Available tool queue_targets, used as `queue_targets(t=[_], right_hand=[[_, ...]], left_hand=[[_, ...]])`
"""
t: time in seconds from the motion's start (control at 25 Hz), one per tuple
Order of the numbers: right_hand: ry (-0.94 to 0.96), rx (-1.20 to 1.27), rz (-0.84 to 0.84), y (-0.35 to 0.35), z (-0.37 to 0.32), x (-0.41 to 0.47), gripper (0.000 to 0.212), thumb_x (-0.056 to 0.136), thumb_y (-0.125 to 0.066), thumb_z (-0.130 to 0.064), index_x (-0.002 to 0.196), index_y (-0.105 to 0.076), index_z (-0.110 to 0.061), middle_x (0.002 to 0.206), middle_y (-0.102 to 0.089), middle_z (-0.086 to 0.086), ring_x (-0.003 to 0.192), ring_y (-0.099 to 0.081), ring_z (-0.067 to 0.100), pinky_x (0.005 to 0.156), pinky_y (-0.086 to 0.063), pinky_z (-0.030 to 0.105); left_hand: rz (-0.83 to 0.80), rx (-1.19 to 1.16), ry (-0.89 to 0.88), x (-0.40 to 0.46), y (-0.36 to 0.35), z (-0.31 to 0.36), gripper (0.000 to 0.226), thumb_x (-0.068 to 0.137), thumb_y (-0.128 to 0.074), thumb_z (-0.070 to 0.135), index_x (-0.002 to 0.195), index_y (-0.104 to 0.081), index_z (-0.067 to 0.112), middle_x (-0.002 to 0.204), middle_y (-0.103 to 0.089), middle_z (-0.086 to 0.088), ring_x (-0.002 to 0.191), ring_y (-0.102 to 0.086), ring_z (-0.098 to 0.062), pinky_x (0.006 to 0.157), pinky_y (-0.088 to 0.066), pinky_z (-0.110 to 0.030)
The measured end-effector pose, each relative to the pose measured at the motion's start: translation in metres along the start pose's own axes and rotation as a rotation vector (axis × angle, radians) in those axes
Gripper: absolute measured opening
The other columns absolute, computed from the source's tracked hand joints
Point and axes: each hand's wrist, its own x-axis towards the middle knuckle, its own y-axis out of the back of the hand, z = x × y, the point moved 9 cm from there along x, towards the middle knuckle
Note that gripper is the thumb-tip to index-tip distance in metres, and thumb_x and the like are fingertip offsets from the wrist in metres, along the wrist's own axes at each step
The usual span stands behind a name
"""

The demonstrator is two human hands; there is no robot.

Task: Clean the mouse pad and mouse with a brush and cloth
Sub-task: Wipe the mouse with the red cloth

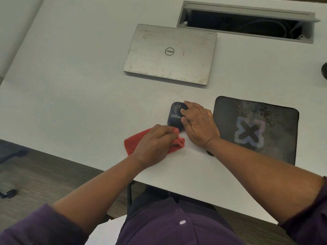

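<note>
1. We're seeing the right hand (pixel 198 124) curling over the mouse (pixel 174 114) from its right side: fingers wrapping the top and far end, thumb at the near end, gripping it and holding it down on the table (pixel 79 76).
2. The left hand (pixel 154 144) is bunching the red cloth (pixel 131 143) w/ fingers curled round it, and is pressing the gathered end against the near end of the mouse; that spot is motion-blurred, so we can't tell exactly how much cloth is touching.
3. The rest of the cloth is lying flat on the table under and to the left of the left hand.
4. The mouse is dark, looking dusty on top, sitting on the bare table just left of the mouse pad (pixel 256 128), not on it.
5. The mouse pad is lying flat, dark w/ a pale X-shaped logo in the middle and grey smudges/specks toward its far edge; the right wrist is lying across its near-left corner.
6. Farther back, a closed silver laptop (pixel 169 53) is lying lid-up, well apart from the mouse.
7. Behind that, at far right, a cable hatch (pixel 247 22) in the table is standing open, w/ cables showing inside.
8. We're seeing purple sleeves on both arms; the floor is showing at the lower left.
</note>
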Motion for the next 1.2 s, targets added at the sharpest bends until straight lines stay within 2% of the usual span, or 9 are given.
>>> queue_targets(t=[0.08,0.2,0.32,0.48,0.64,0.76,0.88,1.0,1.2], right_hand=[[-0.001,0.002,-0.011,-0.001,0.000,0.001,0.047,0.101,-0.032,-0.043,0.129,-0.059,-0.018,0.151,-0.045,0.007,0.139,-0.039,0.028,0.107,-0.031,0.047],[0.007,0.012,-0.004,0.000,-0.002,0.000,0.048,0.099,-0.032,-0.043,0.127,-0.060,-0.016,0.150,-0.046,0.008,0.138,-0.040,0.029,0.107,-0.031,0.048],[0.004,-0.002,0.004,0.001,-0.001,0.000,0.046,0.100,-0.033,-0.041,0.128,-0.060,-0.016,0.150,-0.047,0.008,0.138,-0.041,0.029,0.107,-0.033,0.048],[0.014,-0.009,0.007,-0.001,-0.001,0.001,0.045,0.101,-0.034,-0.040,0.130,-0.059,-0.016,0.151,-0.046,0.008,0.138,-0.041,0.029,0.108,-0.032,0.047],[0.015,-0.004,0.015,-0.001,-0.001,-0.001,0.044,0.101,-0.034,-0.039,0.130,-0.059,-0.016,0.151,-0.046,0.007,0.138,-0.040,0.028,0.107,-0.032,0.046],[0.014,-0.019,0.011,-0.001,0.000,0.000,0.044,0.101,-0.033,-0.039,0.130,-0.058,-0.017,0.151,-0.046,0.007,0.138,-0.040,0.028,0.107,-0.032,0.046],[0.016,-0.030,0.009,-0.003,0.000,-0.001,0.044,0.102,-0.032,-0.040,0.131,-0.057,-0.018,0.152,-0.044,0.008,0.139,-0.038,0.029,0.108,-0.031,0.046],[-0.001,-0.041,0.003,-0.003,0.002,0.000,0.045,0.102,-0.032,-0.043,0.132,-0.056,-0.019,0.151,-0.044,0.009,0.139,-0.037,0.030,0.109,-0.030,0.047],[-0.037,-0.056,0.044,0.000,-0.003,-0.004,0.046,0.095,-0.039,-0.043,0.130,-0.057,-0.020,0.149,-0.046,0.008,0.138,-0.040,0.028,0.106,-0.032,0.046]], left_hand=[[0.131,0.005,0.074,0.008,0.011,-0.007,0.020,0.099,-0.058,0.014,0.110,-0.070,0.002,0.119,-0.066,-0.014,0.099,-0.063,-0.034,0.089,-0.048,-0.037],[0.096,0.050,0.018,0.020,-0.002,0.000,0.031,0.104,-0.051,0.022,0.113,-0.072,0.001,0.120,-0.067,-0.014,0.102,-0.062,-0.035,0.093,-0.047,-0.037],[0.036,0.038,-0.076,0.013,-0.018,0.003,0.018,0.094,-0.068,0.011,0.109,-0.074,0.003,0.117,-0.069,-0.011,0.103,-0.063,-0.033,0.093,-0.049,-0.039],[-0.070,-0.025,-0.055,0.004,-0.024,-0.003,0.026,0.086,-0.078,0.012,0.111,-0.074,0.007,0.117,-0.069,-0.006,0.108,-0.062,-0.027,0.099,-0.047,-0.034],[0.055,-0.162,0.275,-0.015,-0.002,-0.033,0.028,0.089,-0.070,0.003,0.114,-0.073,0.014,0.117,-0.068,0.000,0.111,-0.061,-0.019,0.098,-0.046,-0.035],[0.282,-0.207,0.520,-0.011,0.027,-0.067,0.029,0.092,-0.064,0.005,0.117,-0.071,0.018,0.114,-0.063,0.000,0.113,-0.055,-0.009,0.097,-0.040,-0.017],[0.209,-0.280,0.517,0.006,0.020,-0.061,0.034,0.091,-0.067,0.011,0.124,-0.066,0.017,0.119,-0.060,-0.003,0.116,-0.052,-0.004,0.098,-0.043,-0.021],[0.126,-0.448,0.676,0.003,0.003,-0.063,0.055,0.086,-0.075,0.028,0.136,-0.051,0.025,0.125,-0.063,0.011,0.112,-0.059,0.002,0.096,-0.045,-0.013],[0.130,-0.450,0.750,0.007,0.003,-0.074,0.049,0.076,-0.083,0.043,0.116,-0.063,0.026,0.110,-0.067,0.014,0.100,-0.064,-0.002,0.084,-0.047,-0.011]])
